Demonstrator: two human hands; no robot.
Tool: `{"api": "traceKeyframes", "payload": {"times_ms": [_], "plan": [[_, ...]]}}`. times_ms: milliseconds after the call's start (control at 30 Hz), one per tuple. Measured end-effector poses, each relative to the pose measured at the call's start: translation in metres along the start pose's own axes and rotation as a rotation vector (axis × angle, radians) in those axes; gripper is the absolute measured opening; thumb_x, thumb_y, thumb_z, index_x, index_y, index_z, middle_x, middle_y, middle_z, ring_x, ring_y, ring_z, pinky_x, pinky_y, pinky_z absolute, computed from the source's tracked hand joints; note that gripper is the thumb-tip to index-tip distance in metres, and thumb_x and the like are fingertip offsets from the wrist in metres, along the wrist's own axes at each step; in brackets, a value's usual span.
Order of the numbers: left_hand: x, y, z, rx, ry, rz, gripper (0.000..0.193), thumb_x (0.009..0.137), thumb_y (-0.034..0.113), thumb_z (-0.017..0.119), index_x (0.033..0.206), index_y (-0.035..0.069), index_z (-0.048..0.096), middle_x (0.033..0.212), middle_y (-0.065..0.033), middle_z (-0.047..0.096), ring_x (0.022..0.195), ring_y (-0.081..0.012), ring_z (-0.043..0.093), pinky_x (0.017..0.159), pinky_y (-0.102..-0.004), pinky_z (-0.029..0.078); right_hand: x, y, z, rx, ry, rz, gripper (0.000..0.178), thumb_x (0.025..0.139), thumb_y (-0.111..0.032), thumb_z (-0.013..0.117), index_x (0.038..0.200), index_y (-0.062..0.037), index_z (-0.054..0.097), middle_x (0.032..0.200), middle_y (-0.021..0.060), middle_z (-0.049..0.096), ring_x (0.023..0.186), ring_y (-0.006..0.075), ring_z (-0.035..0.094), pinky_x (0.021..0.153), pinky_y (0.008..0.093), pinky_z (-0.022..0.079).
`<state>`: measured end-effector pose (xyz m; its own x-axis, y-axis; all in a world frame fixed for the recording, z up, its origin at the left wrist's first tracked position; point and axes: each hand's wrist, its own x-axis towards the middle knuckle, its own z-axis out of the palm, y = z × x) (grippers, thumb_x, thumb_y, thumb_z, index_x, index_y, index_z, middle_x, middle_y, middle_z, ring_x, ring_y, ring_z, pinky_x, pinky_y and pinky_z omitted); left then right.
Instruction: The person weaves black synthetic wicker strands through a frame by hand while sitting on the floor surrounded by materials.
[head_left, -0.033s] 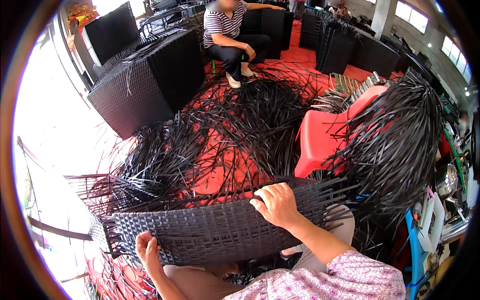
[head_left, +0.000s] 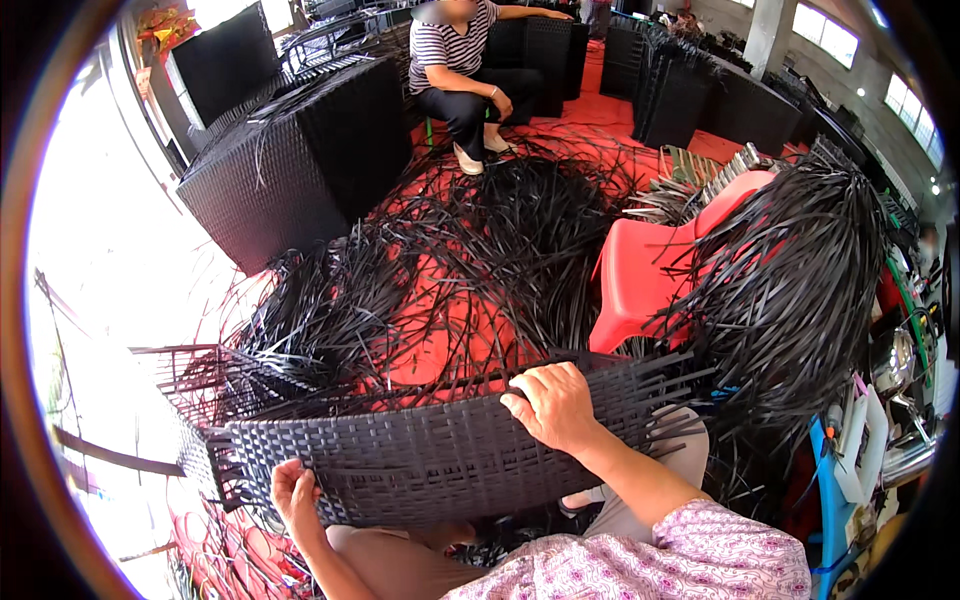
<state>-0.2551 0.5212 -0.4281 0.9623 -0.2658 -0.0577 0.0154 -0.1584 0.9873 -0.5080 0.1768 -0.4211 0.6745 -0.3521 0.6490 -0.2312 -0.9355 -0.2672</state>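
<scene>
Across my lap lies a black woven panel (head_left: 420, 460) of flat strips, its loose strip ends sticking out at the right. My right hand (head_left: 553, 405) is closed over its upper edge, right of the middle, thumb on the near face. At the panel's left part my left hand (head_left: 295, 490) is pinched, fingertips against the weave on a thin black strip (head_left: 345, 470); the fingers partly hide where it is gripped. Left of the panel a lattice of bare woven strips (head_left: 185, 370) joins on at an angle.
Heaps of loose black strips (head_left: 540, 215) cover much of the red floor (head_left: 430, 340). A red chair (head_left: 645, 265) at the right carries a big strip bundle (head_left: 800, 260). Black woven boxes (head_left: 300, 165) stand at the back left. A person in a striped shirt (head_left: 455, 50) sits beyond.
</scene>
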Motion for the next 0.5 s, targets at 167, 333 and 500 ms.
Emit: {"api": "traceKeyframes", "payload": {"times_ms": [167,333,500], "plan": [[-0.008,0.000,-0.010,-0.076,-0.073,0.045,0.016,0.088,0.002,0.065,0.104,0.006,0.062,0.080,0.0049,0.056,0.066,-0.0021,0.048,0.057,-0.0170,0.039,-0.011,-0.009,-0.006,0.004,0.011,0.007,0.025,0.091,-0.033,0.067,0.088,-0.0088,0.063,0.082,0.0051,0.062,0.078,0.0250,0.060,0.076,0.0389,0.044],[-0.023,-0.002,-0.019,-0.030,-0.060,0.085,0.011,0.087,0.005,0.066,0.098,0.006,0.065,0.075,0.0052,0.052,0.061,-0.0038,0.043,0.054,-0.0191,0.034,-0.012,-0.014,-0.005,-0.048,0.018,-0.027,0.023,0.090,-0.032,0.066,0.085,-0.0095,0.063,0.081,0.0074,0.062,0.079,0.0273,0.061,0.076,0.0414,0.043],[-0.036,-0.003,-0.024,-0.027,-0.093,0.085,0.014,0.088,0.005,0.067,0.102,0.005,0.066,0.086,0.0049,0.058,0.071,-0.0033,0.049,0.061,-0.0191,0.039,-0.025,-0.021,-0.006,-0.022,0.053,-0.006,0.026,0.090,-0.032,0.067,0.100,-0.0088,0.066,0.094,0.0080,0.067,0.089,0.0296,0.064,0.080,0.0433,0.046]]}}
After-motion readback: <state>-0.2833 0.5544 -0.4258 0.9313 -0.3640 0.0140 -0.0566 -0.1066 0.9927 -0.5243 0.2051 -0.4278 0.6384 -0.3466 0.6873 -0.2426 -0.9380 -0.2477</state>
